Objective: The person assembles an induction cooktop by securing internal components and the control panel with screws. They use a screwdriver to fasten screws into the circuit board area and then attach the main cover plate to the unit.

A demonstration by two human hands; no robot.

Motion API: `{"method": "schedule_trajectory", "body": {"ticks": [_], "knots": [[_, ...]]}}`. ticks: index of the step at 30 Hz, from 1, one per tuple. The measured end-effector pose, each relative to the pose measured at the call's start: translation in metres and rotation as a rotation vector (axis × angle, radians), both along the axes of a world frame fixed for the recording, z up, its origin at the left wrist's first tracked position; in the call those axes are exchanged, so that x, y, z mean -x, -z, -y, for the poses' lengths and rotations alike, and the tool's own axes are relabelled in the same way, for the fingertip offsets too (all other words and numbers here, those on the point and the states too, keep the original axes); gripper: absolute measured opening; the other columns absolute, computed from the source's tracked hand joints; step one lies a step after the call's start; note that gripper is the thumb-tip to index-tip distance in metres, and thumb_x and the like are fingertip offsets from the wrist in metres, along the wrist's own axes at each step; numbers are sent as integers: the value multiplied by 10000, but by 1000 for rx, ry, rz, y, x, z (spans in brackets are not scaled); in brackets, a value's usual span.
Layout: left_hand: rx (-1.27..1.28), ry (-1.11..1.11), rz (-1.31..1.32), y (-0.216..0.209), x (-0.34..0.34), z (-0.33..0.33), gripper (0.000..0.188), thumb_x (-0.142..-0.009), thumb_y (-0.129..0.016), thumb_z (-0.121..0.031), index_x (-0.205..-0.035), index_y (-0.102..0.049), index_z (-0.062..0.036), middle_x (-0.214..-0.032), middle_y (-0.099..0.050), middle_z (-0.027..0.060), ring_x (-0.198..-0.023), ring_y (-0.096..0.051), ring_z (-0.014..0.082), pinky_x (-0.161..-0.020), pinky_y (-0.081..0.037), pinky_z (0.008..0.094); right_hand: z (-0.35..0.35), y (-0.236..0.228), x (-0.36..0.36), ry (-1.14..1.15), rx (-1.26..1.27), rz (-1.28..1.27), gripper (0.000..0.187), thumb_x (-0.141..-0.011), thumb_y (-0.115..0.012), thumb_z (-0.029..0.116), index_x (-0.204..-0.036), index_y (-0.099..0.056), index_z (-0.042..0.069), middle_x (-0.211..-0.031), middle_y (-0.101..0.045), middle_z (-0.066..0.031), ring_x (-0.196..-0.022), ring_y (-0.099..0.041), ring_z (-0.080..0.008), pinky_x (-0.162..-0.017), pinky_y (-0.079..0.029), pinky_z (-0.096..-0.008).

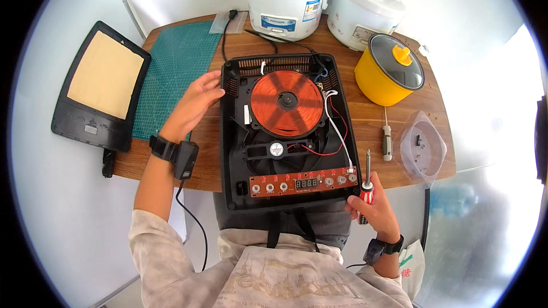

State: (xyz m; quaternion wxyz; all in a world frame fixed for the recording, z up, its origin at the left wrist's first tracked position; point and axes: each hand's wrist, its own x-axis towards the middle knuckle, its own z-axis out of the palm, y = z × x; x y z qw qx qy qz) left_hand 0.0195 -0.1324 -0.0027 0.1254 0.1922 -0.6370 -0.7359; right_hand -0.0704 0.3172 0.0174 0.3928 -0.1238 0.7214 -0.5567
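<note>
An opened induction cooker base (226,154) overhangs the table's near edge. Inside lie a round copper coil (274,108), a fan (276,149) below it and a brown control board (297,182) along the near side. My left hand (197,100) grips the base's left rim near the far corner, its fingertips partly hidden by the rim. In my right hand (377,208) is a screwdriver (366,194) with a red and white handle, its shaft pointing up and away. The thumb of that hand touches the near right corner of the base.
The cooker's top cover (60,120) leans at the left edge by a green cutting mat (171,63). Two white rice cookers (285,0) and a yellow pot (377,80) stand behind. A second screwdriver (387,142) and a clear tray (428,162) with small parts lie right.
</note>
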Motion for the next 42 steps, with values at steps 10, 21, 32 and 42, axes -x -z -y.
{"method": "schedule_trajectory", "body": {"ticks": [10, 21, 32, 42], "knots": [[12, 12, -32, 10, 34, 11, 606, -958, -595, -42, -1511, -372, 65, -1457, -543, 115, -1242, -564, 163, -1059, -442, 286, 14, 10, 9, -9, -16, -98, 438, -943, -697, 109, -1262, -404, 41, -765, -641, -45, -574, -598, -98, -510, -475, -259], [268, -177, -17, -17, 16, -5, 316, -1011, -597, -159, -1319, -571, -92, -1293, -590, 47, -1152, -552, 114, -971, -447, 272, -4, 11, 47, -23, -164, -749, 591, -895, -617, 81, -1430, -374, 12, -1177, -608, -201, -1040, -648, -329, -913, -501, -381], [235, -268, -244, 5, 26, -25, 60, -1006, -595, -126, -1036, -643, -105, -841, -573, -47, -657, -474, 29, -538, -353, 181, 30, 22, 66, -123, -241, -1044, 575, -891, -644, 26, -1421, -422, 36, -1194, -485, -230, -1149, -531, -438, -985, -455, -456], [115, -331, -360, 46, 18, 7, 52, -1009, -579, -137, -1024, -611, -98, -828, -544, -35, -610, -448, 35, -501, -338, 185, 21, 28, 50, -174, -354, -1195, 661, -823, -691, 21, -1437, -455, 83, -1161, -500, -186, -1072, -572, -362, -930, -504, -413]]}}
